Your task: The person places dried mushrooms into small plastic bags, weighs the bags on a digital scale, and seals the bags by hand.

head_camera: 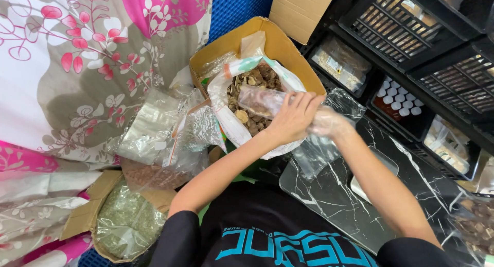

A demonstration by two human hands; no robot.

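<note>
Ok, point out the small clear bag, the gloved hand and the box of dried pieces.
small clear bag [257, 99], head view, its clear side.
right hand [327, 124], head view, glove's back.
cardboard box [288, 48], head view, inner right wall.

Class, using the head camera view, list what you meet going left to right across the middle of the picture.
Floral cloth → clear plastic bags → cardboard box with a bag of brown dried pieces → left hand → right hand in a clear glove → black crates.
</note>
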